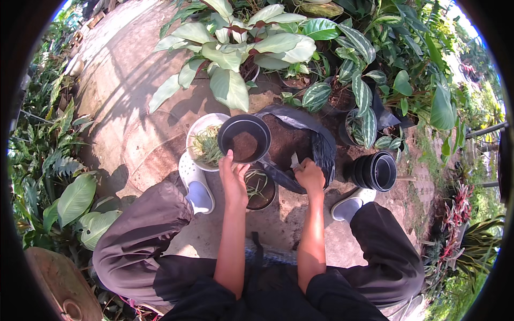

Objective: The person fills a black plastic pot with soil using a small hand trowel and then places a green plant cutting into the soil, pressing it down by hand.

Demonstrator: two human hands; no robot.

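Note:
My left hand (234, 176) grips the near rim of a black plastic pot (244, 138) partly filled with brown soil, held tilted above the ground. My right hand (310, 175) is closed on a small metal trowel (294, 161) at the near edge of an open black bag of soil (292, 140). Under my left hand stands another dark pot (261, 188) with a few thin green leaves in it. A white bowl (203, 140) of small spiky green plantlets sits just left of the held pot.
A stack of empty black pots (377, 170) lies on its side at the right. Large-leaved potted plants (241, 48) crowd the far side. My white clogs (196, 184) rest on the concrete; greenery lines both edges.

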